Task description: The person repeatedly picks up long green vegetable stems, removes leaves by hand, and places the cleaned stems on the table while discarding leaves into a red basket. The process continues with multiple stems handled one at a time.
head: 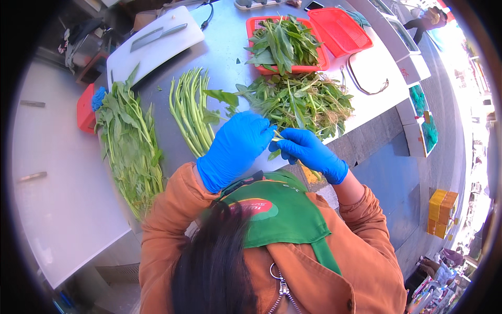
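Note:
Both my hands wear blue gloves and meet at a thin green stem [278, 136] in front of the apron. My left hand [237, 147] pinches its upper end. My right hand [313, 151] grips it lower down, and the tail of the stalk pokes out below the palm. Loose leaves [222, 97] show just beyond my left hand; whether they join this stalk, I cannot tell. Left of my hands lies a bundle of bare stems [189, 114]. Beyond my right hand is a tangled heap of leafy greens with roots [302, 102].
A red plastic basket [324, 61] holds picked leaves [286, 43], beside another red basket [341, 31]. A cleaver [157, 37] rests on a white cutting board [188, 27]. More long greens [129, 149] lie at the table's left. White foam boxes [411, 133] stand off the right edge.

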`<action>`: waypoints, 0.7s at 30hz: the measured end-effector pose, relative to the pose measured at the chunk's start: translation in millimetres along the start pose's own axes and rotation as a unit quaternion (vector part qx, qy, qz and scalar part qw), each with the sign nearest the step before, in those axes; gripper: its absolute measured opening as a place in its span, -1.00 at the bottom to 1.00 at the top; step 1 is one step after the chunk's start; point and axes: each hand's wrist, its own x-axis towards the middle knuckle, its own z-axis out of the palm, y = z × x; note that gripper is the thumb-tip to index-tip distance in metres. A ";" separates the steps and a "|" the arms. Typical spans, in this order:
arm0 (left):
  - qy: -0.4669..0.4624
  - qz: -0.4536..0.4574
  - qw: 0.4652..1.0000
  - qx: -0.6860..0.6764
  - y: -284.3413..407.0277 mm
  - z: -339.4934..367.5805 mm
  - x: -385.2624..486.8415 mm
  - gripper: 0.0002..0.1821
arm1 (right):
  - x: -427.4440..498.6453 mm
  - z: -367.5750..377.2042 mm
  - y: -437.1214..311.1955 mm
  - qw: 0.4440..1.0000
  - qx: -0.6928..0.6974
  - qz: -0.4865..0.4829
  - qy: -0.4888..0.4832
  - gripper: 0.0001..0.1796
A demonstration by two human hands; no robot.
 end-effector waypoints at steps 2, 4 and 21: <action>0.060 -0.003 0.998 -0.012 9.9 -8.2 -5.4 -0.65 | -5.0 5.4 2.4 0.999 0.005 -0.009 0.036 -0.68; 0.053 -0.009 0.998 0.018 18.1 -12.1 -15.0 -0.63 | -12.1 8.0 9.3 0.996 -0.023 -0.048 0.065 -0.70; 0.057 -0.092 0.994 -0.001 -10.8 -14.7 -18.6 -0.68 | -38.7 16.7 14.5 0.965 -0.153 -0.176 0.122 -0.73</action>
